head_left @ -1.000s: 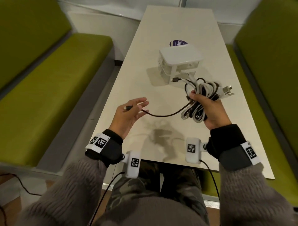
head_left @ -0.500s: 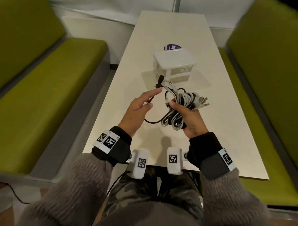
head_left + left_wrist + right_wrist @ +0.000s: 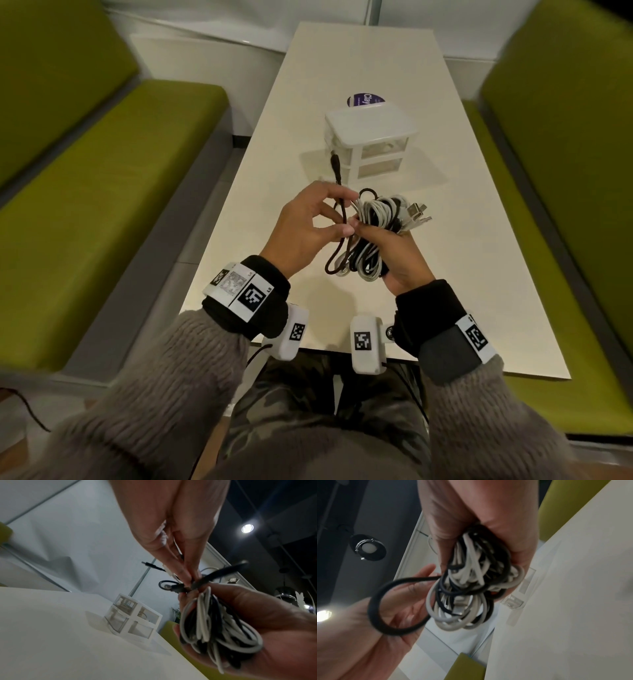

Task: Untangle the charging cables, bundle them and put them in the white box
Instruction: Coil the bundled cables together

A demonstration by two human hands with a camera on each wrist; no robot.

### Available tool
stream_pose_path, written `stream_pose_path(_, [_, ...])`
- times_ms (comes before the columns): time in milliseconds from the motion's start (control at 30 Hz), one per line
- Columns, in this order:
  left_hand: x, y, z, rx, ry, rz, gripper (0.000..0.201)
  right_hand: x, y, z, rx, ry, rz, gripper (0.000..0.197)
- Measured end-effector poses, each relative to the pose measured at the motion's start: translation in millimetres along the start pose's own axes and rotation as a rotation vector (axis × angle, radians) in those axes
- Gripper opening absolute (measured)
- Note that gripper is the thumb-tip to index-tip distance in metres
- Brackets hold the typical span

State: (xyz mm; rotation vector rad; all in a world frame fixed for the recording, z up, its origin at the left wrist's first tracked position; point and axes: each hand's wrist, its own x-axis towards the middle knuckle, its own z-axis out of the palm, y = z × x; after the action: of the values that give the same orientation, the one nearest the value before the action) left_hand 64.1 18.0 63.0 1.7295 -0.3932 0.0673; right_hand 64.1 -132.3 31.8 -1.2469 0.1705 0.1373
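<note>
Left hand [image 3: 301, 228], having closed in from well apart, is now pinching the black cable [image 3: 337, 246] against the cable bundle [image 3: 371, 236] that the right hand [image 3: 397, 260] is clasping, so bundling is progressing, white box [image 3: 371, 144] waiting just beyond both hands.

The head camera looks forward and down over my forearms at the long cream table [image 3: 359, 61]. Each wrist camera sits close under my palm, tilted upward toward the ceiling. All three views share the white two-drawer plastic box [image 3: 371, 132] [image 3: 135, 616] [image 3: 516, 599] and the bundle of black and white cables [image 3: 373, 219] [image 3: 214, 622] [image 3: 476, 577] near it.
</note>
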Motion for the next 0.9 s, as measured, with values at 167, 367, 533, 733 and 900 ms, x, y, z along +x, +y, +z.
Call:
stream_pose_path(167, [2, -4, 2, -0.005, 0.008, -0.024, 0.04, -2, -5, -4, -0.026, -0.071, 0.008, 0.013])
stream_pose_path(367, [5, -6, -3, 0.253, -0.159, 0.079, 0.056, -2, -4, -6, -0.039, -0.14, 0.034, 0.044])
stream_pose_path(533, [3, -15, 0, 0.359, -0.165, 0.088, 0.065, -4, -8, 4, -0.153, -0.142, -0.089, 0.023])
stream_pose_path(733, [-1, -16, 11, 0.437, -0.204, 0.056, 0.068, 5, 3, 10, -0.219, 0.095, -0.134, 0.024])
stream_pose_path(900, [0, -5, 5, 0.421, -0.258, 0.001, 0.074, 4, 5, 2, -0.308, 0.16, -0.127, 0.023])
